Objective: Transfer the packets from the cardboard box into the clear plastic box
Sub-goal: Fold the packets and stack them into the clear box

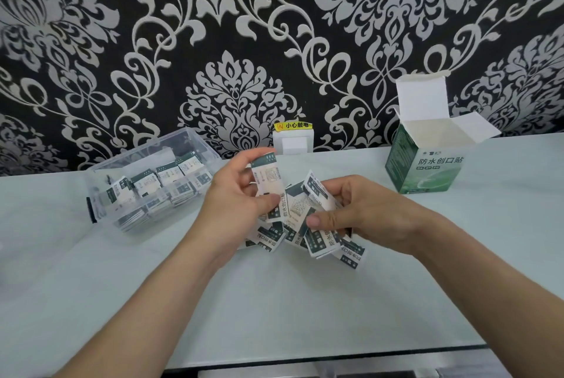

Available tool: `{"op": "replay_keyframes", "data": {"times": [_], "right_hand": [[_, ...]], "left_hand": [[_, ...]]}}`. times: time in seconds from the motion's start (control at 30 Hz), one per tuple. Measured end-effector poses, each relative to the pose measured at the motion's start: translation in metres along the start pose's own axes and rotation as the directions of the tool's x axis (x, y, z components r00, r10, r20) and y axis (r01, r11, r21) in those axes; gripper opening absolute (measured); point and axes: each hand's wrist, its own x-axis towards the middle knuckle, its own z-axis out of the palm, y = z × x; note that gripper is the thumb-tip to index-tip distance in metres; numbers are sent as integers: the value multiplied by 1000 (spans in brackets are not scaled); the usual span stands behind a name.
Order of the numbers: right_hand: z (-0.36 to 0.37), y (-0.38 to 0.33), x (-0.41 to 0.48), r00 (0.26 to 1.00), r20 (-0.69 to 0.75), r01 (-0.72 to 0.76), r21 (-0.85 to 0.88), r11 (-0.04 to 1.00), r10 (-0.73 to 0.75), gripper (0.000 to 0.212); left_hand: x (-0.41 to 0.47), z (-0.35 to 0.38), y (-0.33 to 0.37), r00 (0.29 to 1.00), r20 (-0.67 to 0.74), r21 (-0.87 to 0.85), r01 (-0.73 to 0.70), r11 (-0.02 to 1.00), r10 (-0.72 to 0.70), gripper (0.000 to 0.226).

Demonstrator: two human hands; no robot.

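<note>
At frame centre my left hand (241,197) has its fingers clamped on one packet (265,176), held upright. My right hand (360,213) pinches several from the loose pile of packets (351,252) on the tabletop (274,301). More fill the clear plastic box (97,191), centre left. The cardboard box (427,170) stands open, upper right.

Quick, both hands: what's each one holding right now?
Left hand: grips a packet stack.
Right hand: pinches loose packets.
</note>
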Motion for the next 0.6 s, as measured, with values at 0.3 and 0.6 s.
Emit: {"op": "replay_keyframes", "data": {"times": [0.3, 0.6], "right_hand": [[8, -2, 8, 996, -92, -23, -141, 990, 10, 26], [21, 2, 15, 979, -188, 76, -39, 996, -82, 19]], "left_hand": [[0, 4, -3, 999, -32, 87, -38, 995, 41, 60], [-2, 12, -7, 990, -137, -46, 13, 999, -19, 35]]}}
